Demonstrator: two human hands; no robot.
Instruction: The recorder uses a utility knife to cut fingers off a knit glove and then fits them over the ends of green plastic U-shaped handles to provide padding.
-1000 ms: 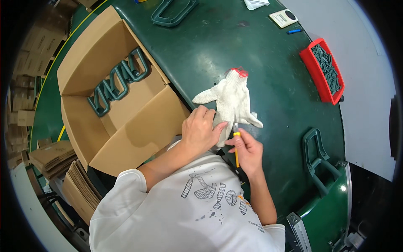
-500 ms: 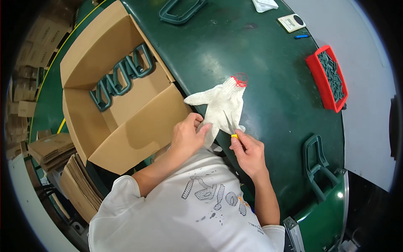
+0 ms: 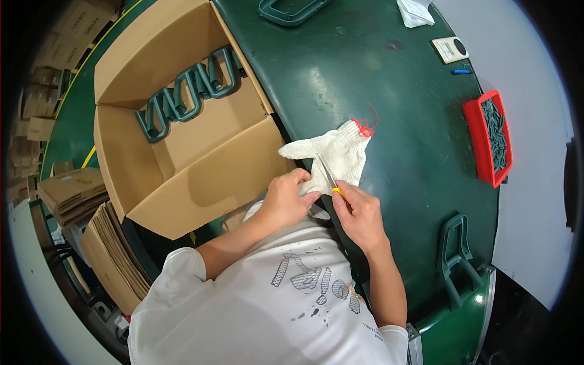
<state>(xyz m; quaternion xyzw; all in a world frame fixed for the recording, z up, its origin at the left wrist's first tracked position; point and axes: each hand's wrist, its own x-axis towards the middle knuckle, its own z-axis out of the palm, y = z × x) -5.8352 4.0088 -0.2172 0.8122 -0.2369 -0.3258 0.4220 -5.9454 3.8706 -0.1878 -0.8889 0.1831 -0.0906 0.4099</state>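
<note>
A white knitted work glove (image 3: 336, 152) with a red-stitched cuff and a loose red thread lies at the near edge of the green table. My left hand (image 3: 287, 198) pinches the glove's near end between thumb and fingers. My right hand (image 3: 360, 216) is closed round yellow-handled scissors (image 3: 330, 176), whose pointed metal blade lies against the glove. Most of the handle is hidden in my palm, and my fingers cover part of the glove's near side.
An open cardboard box (image 3: 201, 176) at the left holds several green frame-shaped parts (image 3: 188, 94). A red bin (image 3: 479, 143) of small green pieces stands at the right. Another green frame (image 3: 457, 258) lies at the near right. Flattened cartons (image 3: 112, 255) stand at the lower left.
The view has shifted, so the table and box appear displaced. Blade and right hand have moved left across the glove, closer to my left hand. Both hands keep their grip.
</note>
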